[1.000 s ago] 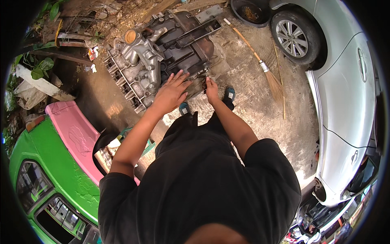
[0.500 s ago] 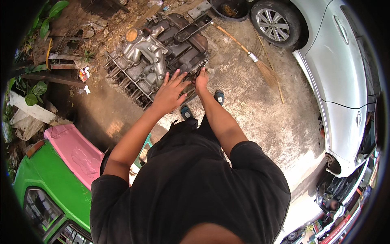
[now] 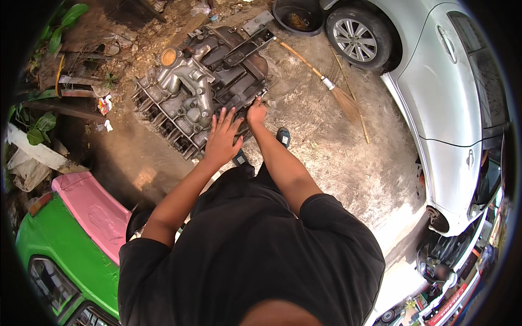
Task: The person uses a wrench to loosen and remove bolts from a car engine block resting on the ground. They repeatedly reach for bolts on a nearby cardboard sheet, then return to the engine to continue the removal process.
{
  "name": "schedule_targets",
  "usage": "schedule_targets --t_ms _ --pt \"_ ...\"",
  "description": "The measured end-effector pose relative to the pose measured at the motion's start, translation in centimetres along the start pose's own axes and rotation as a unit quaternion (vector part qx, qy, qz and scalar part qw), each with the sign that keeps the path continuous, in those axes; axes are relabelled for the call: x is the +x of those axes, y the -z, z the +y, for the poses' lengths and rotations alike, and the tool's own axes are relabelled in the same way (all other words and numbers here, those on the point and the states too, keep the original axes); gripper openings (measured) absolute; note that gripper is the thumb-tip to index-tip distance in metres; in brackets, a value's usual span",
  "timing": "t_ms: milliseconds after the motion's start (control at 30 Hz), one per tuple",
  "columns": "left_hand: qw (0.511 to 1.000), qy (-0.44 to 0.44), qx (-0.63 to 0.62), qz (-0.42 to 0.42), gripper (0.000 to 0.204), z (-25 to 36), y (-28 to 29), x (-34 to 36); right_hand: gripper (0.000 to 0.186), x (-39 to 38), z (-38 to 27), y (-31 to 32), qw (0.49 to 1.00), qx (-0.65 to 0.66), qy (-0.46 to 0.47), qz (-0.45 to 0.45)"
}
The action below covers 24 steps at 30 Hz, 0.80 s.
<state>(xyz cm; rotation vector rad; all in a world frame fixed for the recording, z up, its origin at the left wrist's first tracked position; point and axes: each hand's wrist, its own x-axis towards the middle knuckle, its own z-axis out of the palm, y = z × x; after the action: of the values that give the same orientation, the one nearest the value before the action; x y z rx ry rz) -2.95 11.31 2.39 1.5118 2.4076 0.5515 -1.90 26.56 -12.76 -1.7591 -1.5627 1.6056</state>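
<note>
A dirty metal engine [image 3: 198, 81], with a silver manifold and dark castings, lies on the concrete just beyond my hands. My left hand [image 3: 221, 141] has its fingers spread flat against the near edge of the engine. To the right of it, my right hand [image 3: 255, 113] is closed at the engine's right side, thumb near a small fitting; whatever it grips is hidden by the fingers.
A straw broom [image 3: 340, 100] and a black basin [image 3: 296, 13] lie beyond at right. A silver car [image 3: 446, 98] lines the right side. A green and pink vehicle body [image 3: 92, 212] sits lower left, with wooden scraps [image 3: 70, 103] and plants above it.
The view has shifted, so the engine and cars appear further left. My right hand has moved slightly left along the engine's edge, nearer my left hand, which stays spread on it.
</note>
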Motion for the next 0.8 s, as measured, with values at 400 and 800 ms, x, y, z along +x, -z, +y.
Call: schedule_targets --t_ms 400,800 --pt "1.0 0.007 -0.021 0.011 0.058 -0.1 0.2 -0.2 0.052 1.3 0.4 0.7 0.986 0.086 -0.102 -0.096" --pt "0.999 0.003 -0.048 -0.013 0.068 -0.4 0.3 -0.3 0.022 1.9 -0.9 2.0 0.967 0.085 -0.173 -0.165"
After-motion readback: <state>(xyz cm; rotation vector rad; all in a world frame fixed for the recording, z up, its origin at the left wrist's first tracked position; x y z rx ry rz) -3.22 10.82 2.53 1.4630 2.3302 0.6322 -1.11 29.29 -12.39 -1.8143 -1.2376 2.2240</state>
